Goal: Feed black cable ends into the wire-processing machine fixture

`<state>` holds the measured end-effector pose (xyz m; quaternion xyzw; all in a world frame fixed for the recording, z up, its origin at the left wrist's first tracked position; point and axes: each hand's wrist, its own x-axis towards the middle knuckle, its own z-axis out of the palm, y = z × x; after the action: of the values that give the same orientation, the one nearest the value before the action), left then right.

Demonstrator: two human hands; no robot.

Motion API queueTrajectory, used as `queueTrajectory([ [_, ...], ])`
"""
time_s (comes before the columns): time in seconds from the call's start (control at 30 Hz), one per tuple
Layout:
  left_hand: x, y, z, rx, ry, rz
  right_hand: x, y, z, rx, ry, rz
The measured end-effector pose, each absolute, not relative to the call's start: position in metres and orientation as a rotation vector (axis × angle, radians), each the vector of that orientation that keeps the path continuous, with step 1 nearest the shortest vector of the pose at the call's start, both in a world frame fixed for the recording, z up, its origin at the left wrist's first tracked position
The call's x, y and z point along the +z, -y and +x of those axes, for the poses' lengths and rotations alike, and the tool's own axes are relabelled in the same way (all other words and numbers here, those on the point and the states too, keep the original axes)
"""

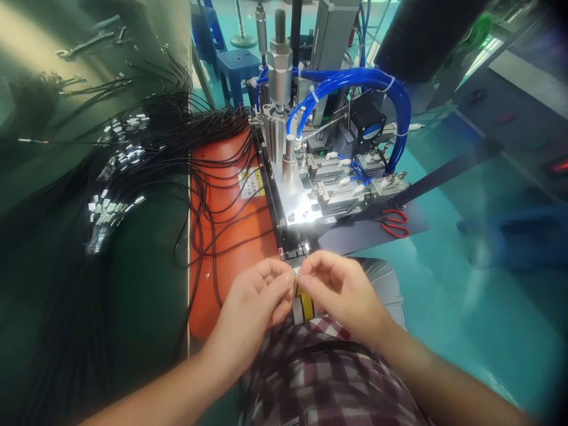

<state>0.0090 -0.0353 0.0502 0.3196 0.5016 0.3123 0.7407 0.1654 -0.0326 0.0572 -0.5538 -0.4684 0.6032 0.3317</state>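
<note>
Head view.

- Left hand (257, 302): fingers curled, thumb and forefinger pinched shut on the near end of a small silver metal piece (296, 271).
- Right hand (341, 289): fingers curled likewise, fingertips closed on the other end of the same piece. The piece sits between the two hands, just in front of the machine's near edge and above a yellow-and-black striped tag (305, 307).
- Boxy silver metal machine (302, 201): stands just beyond the hands. Looped blue air hoses (355, 80) run over its top.
- Flat orange sheet (226, 236): lies left of the machine and carries a yellow label (251, 182).
- Thin black cables (177, 142): a large loose bundle spread across the dark green surface (146, 266) and trailing onto the orange sheet. Their shiny silver end plugs (118, 207) lie in clusters at the left.
- Red-handled scissors (394, 223): lie flat, right of the machine.
- Blue plastic stool (238, 62): stands on the teal floor (444, 307), behind the machine.
- Checked shirt (319, 378): covers the person's front, below the hands.
</note>
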Motion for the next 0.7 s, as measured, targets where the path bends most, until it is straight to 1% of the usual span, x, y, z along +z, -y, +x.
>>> queueTrajectory([
  [0.27,0.0502,0.0379,0.0108,0.741,-1.041,0.685,0.0577,0.0363,0.1612,1.64,1.135,-1.463],
  [0.7,0.0495,0.0396,0.0117,0.737,-1.026,0.692,0.0553,0.0362,0.1618,1.58,1.16,-1.453],
])
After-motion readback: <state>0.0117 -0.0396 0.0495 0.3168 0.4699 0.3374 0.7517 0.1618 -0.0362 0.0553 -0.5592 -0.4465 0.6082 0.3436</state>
